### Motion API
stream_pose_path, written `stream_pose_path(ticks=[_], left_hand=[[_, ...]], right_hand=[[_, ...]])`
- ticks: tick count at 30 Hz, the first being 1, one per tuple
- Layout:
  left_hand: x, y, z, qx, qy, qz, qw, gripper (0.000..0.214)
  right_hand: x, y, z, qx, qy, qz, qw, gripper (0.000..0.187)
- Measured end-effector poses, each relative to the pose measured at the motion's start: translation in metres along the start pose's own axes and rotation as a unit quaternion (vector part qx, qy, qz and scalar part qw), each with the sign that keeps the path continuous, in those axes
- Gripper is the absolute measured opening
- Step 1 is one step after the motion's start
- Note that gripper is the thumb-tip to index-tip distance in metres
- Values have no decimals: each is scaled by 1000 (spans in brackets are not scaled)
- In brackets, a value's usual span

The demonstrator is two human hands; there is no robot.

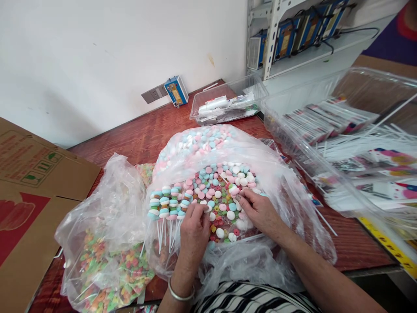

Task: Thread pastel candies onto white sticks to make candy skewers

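Your left hand [194,230] sits curled over the open clear plastic bag of pastel disc candies [221,191], fingers pinched narrow on a small pale piece at the tips; too small to tell whether it is a candy or a stick end. Your right hand [259,211] lies just beside it, fingers bent down into the loose candies, touching them; I cannot tell whether it holds one. One silver bangle [180,295] on the left wrist.

Just left of the left hand: finished candy skewers on white sticks [166,206], about five, side by side, each stacked with roughly three or four discs. Long axis runs near to far, candy ends pointing away from you, bare sticks pointing back toward you.

Two more bags: one clear bag of orange-green ring candies [104,265] at left, one clear bag of pink-blue candies [198,141] behind. Two clear plastic bins: a small one [228,104] far, a large one holding white sticks and printed wrappers [358,143] at right. One brown cardboard box [29,191] far left. All on a red-brown wooden table [143,134].
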State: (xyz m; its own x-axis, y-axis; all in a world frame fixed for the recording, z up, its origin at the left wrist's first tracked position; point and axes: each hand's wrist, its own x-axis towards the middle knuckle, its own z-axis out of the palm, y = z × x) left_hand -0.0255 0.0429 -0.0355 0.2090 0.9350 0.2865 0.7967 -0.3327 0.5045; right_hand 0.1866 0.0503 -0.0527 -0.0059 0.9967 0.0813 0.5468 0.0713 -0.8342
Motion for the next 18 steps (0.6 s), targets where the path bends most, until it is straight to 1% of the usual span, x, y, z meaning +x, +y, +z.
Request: stream_pose_path(ticks=[3, 5, 8, 11, 13, 15, 18], left_hand=[[-5, 2, -1, -31, -27, -2, 999, 11], [-7, 0, 2, -33, -22, -11, 999, 11], [-4, -2, 10, -16, -8, -25, 1000, 13], [-2, -3, 15, 4, -35, -25, 999, 13], [-3, -2, 13, -5, -43, -26, 999, 12], [-8, -1, 8, -36, -46, -41, 997, 9], [-17, -2, 3, -99, -82, -92, 987, 6]], right_hand=[[0, 0, 1, -3, -2, 2, 1000, 26], [-1, 1, 1, -10, -4, 2, 1000, 26], [-1, 1, 2, -21, -5, 2, 1000, 27], [-1, 2, 2, -24, -6, 3, 1000, 28], [0, 2, 2, -23, -7, 4, 1000, 27], [0, 2, 2, -27, -9, 4, 1000, 27], [-1, 3, 1, -31, -14, 3, 999, 26]])
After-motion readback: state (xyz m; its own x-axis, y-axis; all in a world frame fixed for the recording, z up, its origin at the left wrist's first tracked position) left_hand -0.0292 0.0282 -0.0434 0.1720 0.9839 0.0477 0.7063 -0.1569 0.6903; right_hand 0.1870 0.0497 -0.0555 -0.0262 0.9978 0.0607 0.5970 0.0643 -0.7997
